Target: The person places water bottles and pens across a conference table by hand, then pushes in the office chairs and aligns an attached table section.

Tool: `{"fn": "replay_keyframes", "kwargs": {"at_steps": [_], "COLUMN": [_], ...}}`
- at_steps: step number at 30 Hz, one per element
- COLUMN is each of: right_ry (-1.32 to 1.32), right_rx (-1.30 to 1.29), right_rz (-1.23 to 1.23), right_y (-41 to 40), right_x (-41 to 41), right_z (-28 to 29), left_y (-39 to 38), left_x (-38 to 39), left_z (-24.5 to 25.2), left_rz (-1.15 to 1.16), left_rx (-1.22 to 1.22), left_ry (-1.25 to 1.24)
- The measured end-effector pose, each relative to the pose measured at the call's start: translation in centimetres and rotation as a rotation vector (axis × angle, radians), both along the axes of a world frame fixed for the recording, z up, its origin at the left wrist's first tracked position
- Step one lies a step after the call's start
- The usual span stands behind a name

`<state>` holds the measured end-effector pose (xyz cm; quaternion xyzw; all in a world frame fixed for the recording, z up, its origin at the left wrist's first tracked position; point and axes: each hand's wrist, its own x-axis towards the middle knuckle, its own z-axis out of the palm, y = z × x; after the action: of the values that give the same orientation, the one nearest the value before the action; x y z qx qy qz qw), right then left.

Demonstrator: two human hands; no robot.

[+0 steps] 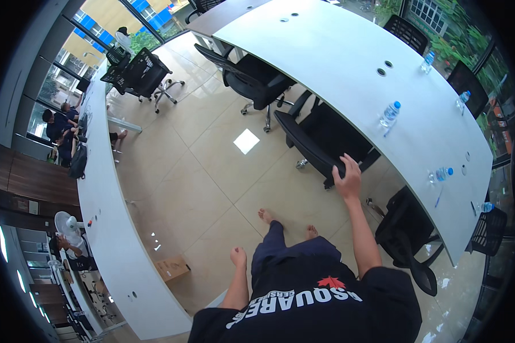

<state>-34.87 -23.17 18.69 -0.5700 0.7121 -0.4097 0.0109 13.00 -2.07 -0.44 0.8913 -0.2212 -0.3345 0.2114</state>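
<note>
My right hand (pixel 348 176) reaches out to the right, its fingers at the top of the backrest of a black office chair (pixel 309 143). Its thumb and fingers are spread around the edge; how firmly they press cannot be told. That chair is tucked partly under a long white table (pixel 339 55). Low in front of my body hangs my left hand (pixel 238 256), its fingers curled, with nothing visible in it. Bare feet stand on the tiled floor (pixel 206 171) below.
Plastic water bottles (pixel 390 112) and pens (pixel 438 197) lie or stand on the right table. More black chairs (pixel 253 79) line it. A second white table (pixel 116 240) runs along the left, a cardboard box (pixel 172 268) beside it. Several people (pixel 60 126) sit beyond that table.
</note>
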Motion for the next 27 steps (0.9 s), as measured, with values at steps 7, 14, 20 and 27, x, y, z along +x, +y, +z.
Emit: {"fn": "replay_keyframes", "kwargs": {"at_steps": [7,14,20,27], "right_ry": [-0.093,-0.157,-0.157,-0.202], "right_rx": [0.692,0.754,0.740,0.689], "right_rz": [-0.033,-0.160,-0.391,-0.460], "right_y": [-10.7,-11.8,-12.4,-12.9], "right_x": [6.5,7.9,8.6,8.3], "right_z": [-1.0,-1.4,-1.9,-2.7], "left_y": [0.0,-7.1,-20.0,-41.1], "left_x": [5.4,7.4,7.6,-3.9], "left_z": [-0.5,-1.5,-2.0,7.4], "left_rz": [0.403,0.466,-0.113,-0.798], "left_rx": [-0.037,0.061,0.147,-0.364], "left_ry": [0.169,0.274,0.049,-0.013]}}
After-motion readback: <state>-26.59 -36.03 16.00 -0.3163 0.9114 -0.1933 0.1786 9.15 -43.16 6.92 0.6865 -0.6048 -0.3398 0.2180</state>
